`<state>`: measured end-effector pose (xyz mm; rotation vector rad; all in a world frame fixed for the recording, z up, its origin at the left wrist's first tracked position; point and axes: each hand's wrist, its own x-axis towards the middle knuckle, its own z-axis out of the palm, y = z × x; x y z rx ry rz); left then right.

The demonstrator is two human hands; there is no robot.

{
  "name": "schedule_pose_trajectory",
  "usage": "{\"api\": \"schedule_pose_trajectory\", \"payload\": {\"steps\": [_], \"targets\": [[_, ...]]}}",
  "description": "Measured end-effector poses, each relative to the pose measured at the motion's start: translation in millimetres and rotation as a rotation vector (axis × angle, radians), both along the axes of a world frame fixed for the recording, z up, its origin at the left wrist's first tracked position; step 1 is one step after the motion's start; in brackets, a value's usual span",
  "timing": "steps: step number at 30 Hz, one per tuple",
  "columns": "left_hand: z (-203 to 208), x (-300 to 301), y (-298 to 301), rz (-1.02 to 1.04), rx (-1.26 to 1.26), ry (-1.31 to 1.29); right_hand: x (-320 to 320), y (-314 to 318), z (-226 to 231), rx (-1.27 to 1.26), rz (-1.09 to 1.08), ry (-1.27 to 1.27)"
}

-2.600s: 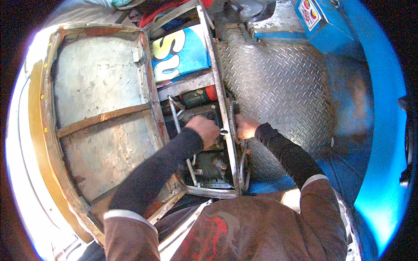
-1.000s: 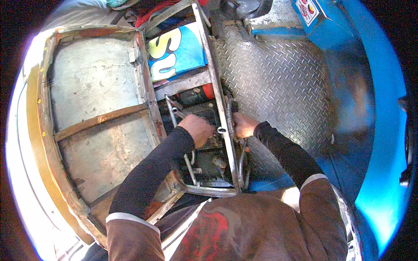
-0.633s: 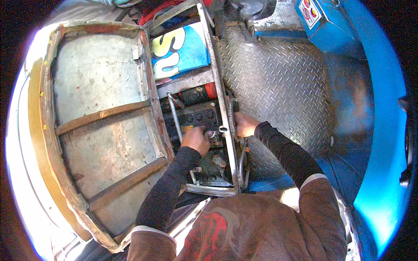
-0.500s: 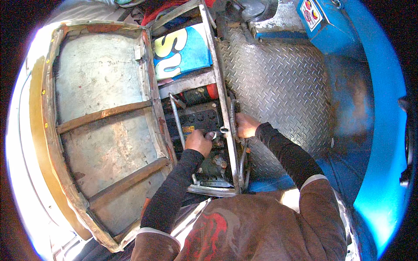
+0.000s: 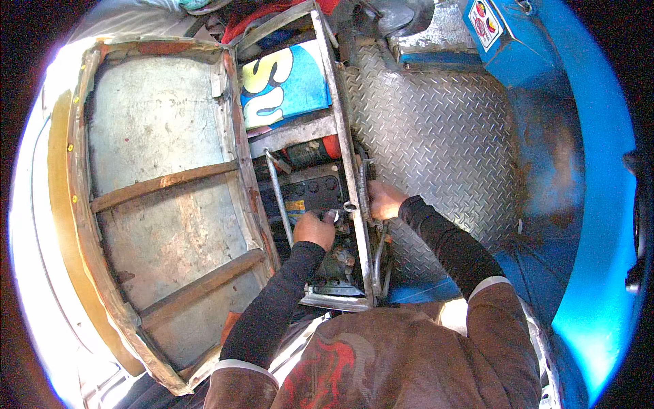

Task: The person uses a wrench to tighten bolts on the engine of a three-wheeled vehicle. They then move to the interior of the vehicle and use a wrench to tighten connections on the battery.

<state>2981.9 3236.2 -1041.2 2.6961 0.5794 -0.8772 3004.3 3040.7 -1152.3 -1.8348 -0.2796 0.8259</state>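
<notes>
My left hand [image 5: 315,230] is closed in a pinch above the open metal frame [image 5: 345,143], and a small pale, shiny bit shows at its fingertips; I cannot make out what it is. Just beyond it lies a black battery [image 5: 317,191] with round caps and a yellow label. On the frame's right side, my right hand [image 5: 386,200] is curled against the outer face of the bar. That bar and the hand itself hide its fingertips, so what they grip cannot be made out. A thin metal rod [image 5: 278,194] slants past the battery, left of my left hand.
A wood-framed panel [image 5: 160,123] with crossbars leans open on the left. A blue printed sheet [image 5: 289,85] and a red-and-black cylinder [image 5: 310,151] sit in the frame's far part. Diamond-plate flooring [image 5: 436,136] lies to the right, beside a blue metal box [image 5: 514,48] and blue wall.
My left hand has shifted slightly downward and turned a little, still pinched. My right hand stays at the bar almost unmoved.
</notes>
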Motion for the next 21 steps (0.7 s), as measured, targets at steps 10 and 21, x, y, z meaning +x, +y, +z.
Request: {"api": "schedule_pose_trajectory", "payload": {"steps": [10,21], "targets": [[5,3,9,-0.265,-0.032,-0.142,1,2,6,-0.086,-0.021,0.001],[33,95,-23,-1.625,-0.014,0.252,8,-9,26,-0.068,0.021,0.061]]}}
